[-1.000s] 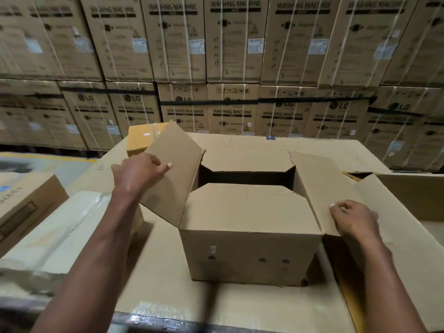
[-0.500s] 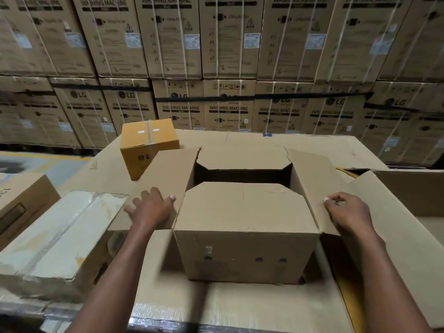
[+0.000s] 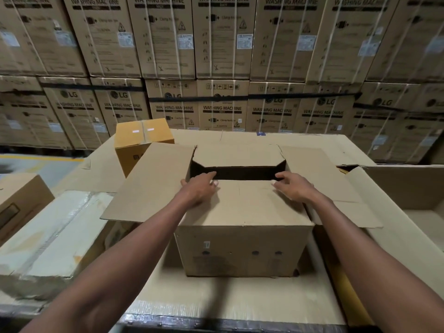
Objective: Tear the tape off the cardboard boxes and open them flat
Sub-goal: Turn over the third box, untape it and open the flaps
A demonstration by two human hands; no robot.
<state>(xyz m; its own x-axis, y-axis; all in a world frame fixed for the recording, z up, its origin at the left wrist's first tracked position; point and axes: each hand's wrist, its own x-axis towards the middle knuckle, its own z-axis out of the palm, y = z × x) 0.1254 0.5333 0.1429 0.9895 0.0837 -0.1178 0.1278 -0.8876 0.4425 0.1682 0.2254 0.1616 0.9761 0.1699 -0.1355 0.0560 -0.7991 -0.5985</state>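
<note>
A brown cardboard box (image 3: 240, 251) stands in front of me on a flat cardboard sheet. Its left flap (image 3: 149, 181) and right flap (image 3: 331, 183) are folded out to the sides. The near flap (image 3: 245, 203) and the far flap (image 3: 235, 155) still lie over the top, with a dark gap between them. My left hand (image 3: 200, 188) rests on the near flap's far left corner, fingers reaching to its edge. My right hand (image 3: 294, 187) rests on the far right corner of that flap, fingertips at the edge. Neither hand visibly curls round the flap.
A small taped yellow box (image 3: 141, 138) stands behind the left flap. A pale wrapped box (image 3: 52, 236) lies at the left, a brown box (image 3: 19, 200) beyond it. An open cardboard box (image 3: 408, 188) sits at the right. Stacked washing-machine cartons (image 3: 223, 56) wall the background.
My left hand pushed the left flap down flat, then left it. Both hands have moved inward onto the far edge of the near flap.
</note>
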